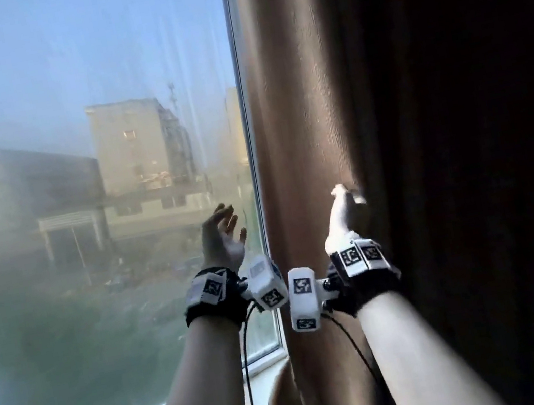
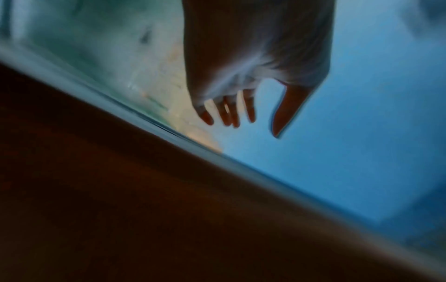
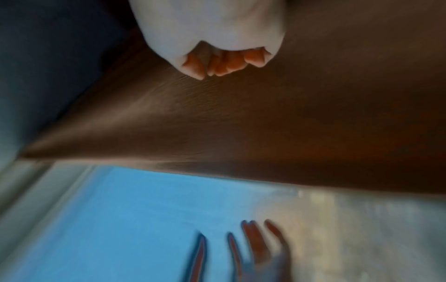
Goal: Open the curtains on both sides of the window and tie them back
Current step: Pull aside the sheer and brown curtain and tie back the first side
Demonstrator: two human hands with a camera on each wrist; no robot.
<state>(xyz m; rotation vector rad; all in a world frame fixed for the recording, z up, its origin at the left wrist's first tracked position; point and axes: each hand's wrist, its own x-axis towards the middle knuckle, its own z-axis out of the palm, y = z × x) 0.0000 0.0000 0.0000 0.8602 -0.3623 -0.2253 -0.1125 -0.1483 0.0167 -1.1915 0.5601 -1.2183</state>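
My right fingers are curled in against the brown curtain; they look bunched on a fold of it, though blur leaves me unsure how much cloth they hold. My left fingers are spread wide and hold nothing, raised in front of the window just left of the curtain's edge. In the head view my right hand sits on the curtain's face and my left hand is apart from it, over the glass.

As I judge it, the curtain is already drawn aside: it hangs gathered at the window's right edge, its foot bunched by the sill. Tying back is left; I see no tieback or hook near the curtain. The curtain for the other side is out of view, so I cannot say how it stands.

No readable writing anywhere. The wrist cameras carry only black-and-white square markers, no words.
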